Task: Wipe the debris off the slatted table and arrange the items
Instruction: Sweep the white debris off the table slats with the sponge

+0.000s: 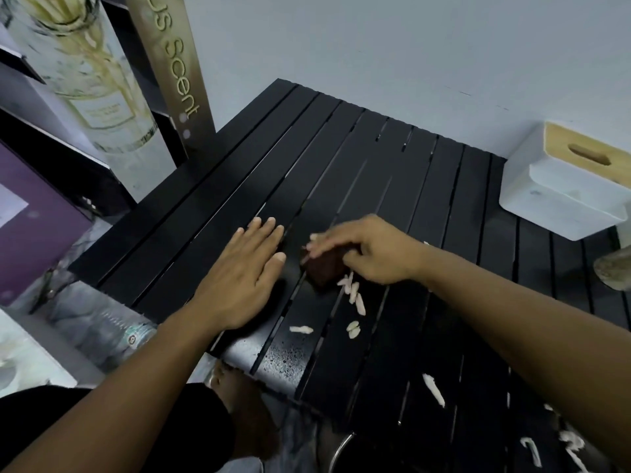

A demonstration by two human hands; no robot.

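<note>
A black slatted table (358, 165) fills the middle of the view. My left hand (242, 274) lies flat on it, palm down, fingers spread, holding nothing. Just to its right my right hand (368, 250) grips a small dark brown block (322, 271), perhaps a sponge, pressed on the slats. Pale scraps of debris (355, 295) lie right beside the block. More scraps (433, 389) are scattered toward the near right edge, with another cluster (570, 445) at the corner.
A white tissue box with a wooden lid (566, 186) sits at the table's far right. A tall printed scent package (102, 97) and a purple box (30, 220) stand left of the table. A grey rounded object (614, 271) shows at the right edge.
</note>
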